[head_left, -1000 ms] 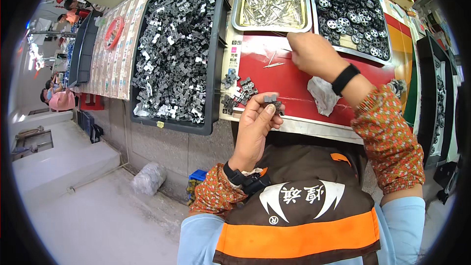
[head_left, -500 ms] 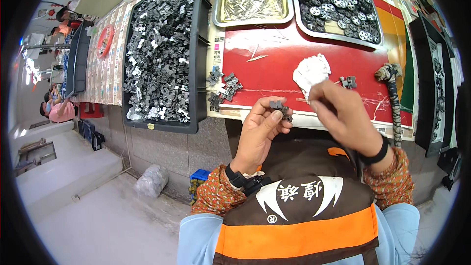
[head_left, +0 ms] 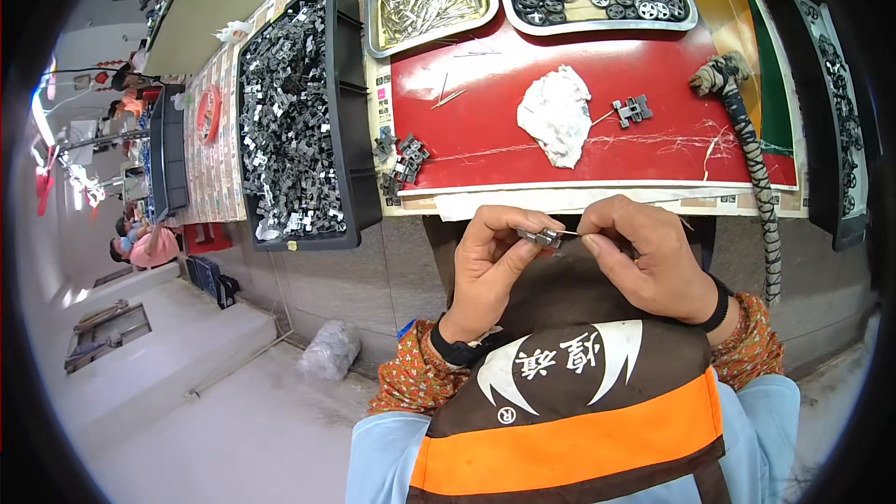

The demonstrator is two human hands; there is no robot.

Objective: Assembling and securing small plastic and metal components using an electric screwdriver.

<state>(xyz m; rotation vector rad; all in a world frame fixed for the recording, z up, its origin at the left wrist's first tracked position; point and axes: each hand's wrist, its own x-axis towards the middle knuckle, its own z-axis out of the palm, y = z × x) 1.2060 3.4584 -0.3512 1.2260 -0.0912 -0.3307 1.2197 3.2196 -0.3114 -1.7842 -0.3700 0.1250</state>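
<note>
Just off the near edge of the table, my left hand is closed on a small dark grey link piece, held between thumb and fingers. From the right, my right hand pinches a thin metal pin, its far end at the link piece. How deep the pin sits in it I cannot tell. Beyond my hands lies a crumpled white cloth or paper. Beside that rests a joined grey link piece, a thin pin by its left side. Several loose links are heaped at the table's left.
A black bin full of grey links stands left. Metal trays of pins and of black wheels are at the back. A wrapped stick-like tool hangs over the right front edge, near another dark bin. Other people sit far left.
My right hand has come down from beside the white cloth to my left hand, with a pin in its fingers. The link piece is turned toward it. The view has shifted.
</note>
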